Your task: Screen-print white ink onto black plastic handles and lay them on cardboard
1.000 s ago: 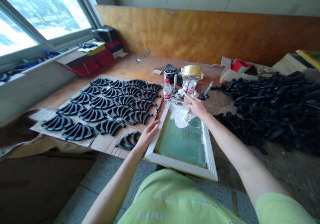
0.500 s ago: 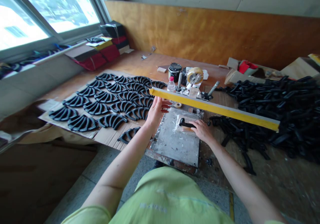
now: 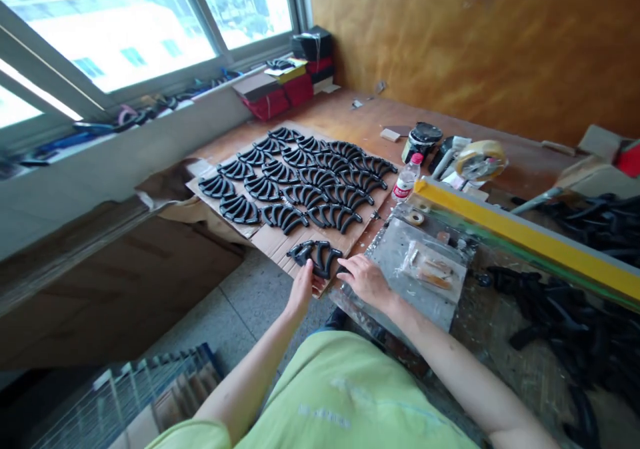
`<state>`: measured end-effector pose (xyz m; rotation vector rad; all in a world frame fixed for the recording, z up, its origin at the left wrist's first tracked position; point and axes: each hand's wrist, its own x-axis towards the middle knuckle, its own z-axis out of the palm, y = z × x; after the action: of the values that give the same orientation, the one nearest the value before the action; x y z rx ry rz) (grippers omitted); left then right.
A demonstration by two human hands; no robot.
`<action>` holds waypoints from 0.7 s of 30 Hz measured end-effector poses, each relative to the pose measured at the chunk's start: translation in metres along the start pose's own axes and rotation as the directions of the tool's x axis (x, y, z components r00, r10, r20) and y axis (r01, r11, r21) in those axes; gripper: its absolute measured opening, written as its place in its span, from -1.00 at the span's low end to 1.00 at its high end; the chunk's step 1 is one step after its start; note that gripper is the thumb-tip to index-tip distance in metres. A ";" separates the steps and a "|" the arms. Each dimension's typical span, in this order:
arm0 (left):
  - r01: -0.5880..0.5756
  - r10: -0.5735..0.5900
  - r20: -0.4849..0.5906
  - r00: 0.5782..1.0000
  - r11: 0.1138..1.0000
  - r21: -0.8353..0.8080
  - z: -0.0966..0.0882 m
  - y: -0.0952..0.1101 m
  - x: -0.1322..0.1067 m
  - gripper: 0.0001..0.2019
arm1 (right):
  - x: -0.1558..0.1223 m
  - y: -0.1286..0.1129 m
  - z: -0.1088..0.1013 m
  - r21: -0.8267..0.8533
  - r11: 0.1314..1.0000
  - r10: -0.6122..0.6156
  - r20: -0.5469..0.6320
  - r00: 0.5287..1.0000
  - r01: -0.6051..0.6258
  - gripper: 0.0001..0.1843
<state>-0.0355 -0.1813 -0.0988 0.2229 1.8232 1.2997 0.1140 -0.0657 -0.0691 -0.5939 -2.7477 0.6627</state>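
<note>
Several black curved handle-like pieces (image 3: 327, 252) lie fanned out in a small group at the near corner of the cardboard sheet (image 3: 273, 242). My left hand (image 3: 301, 290) is at the front of this group, its thumb and fingers closed around the end of a black curved piece. Just to the right, my right hand (image 3: 369, 281) has its thumb and forefinger pinched on a small dark end, apparently of a black curved piece, mostly hidden by the fingers. Farther back on the cardboard, many similar pieces (image 3: 270, 189) lie in fan-shaped rows.
Right of my hands lies a grey metal plate (image 3: 390, 252) with a plastic-covered pad (image 3: 435, 269). A yellow-faced bar (image 3: 530, 239) crosses above the bench. Behind stand a bottle (image 3: 406, 179), a black tin (image 3: 423, 141) and a tape roll (image 3: 481, 161). Loose black pieces (image 3: 565, 322) are heaped at right.
The view has turned left. My right hand has moved from the plate to the cardboard with a black curved piece. My left hand has left the bar's end and closed at the near group.
</note>
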 end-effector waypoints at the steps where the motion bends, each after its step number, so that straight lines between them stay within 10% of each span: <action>1: 0.015 -0.009 -0.082 0.997 0.997 0.075 -0.020 -0.008 0.012 -0.39 | 0.012 0.003 0.012 -0.022 1.000 0.013 0.043 0.999 -0.012 -0.61; 6: 0.146 -0.068 -0.237 0.969 0.932 0.332 -0.076 -0.043 0.054 -0.36 | 0.051 0.007 0.063 -0.205 0.977 0.120 0.294 0.948 -0.059 -0.62; 21: 0.122 -0.123 -0.050 0.991 0.699 0.705 -0.093 -0.027 0.107 -0.43 | 0.083 -0.009 0.085 -0.272 0.887 0.435 0.216 0.874 -0.374 -0.56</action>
<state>-0.1598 -0.1951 -0.1708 0.5043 2.2250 0.4358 0.0093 -0.0689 -0.1265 -1.2487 -3.0012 0.5559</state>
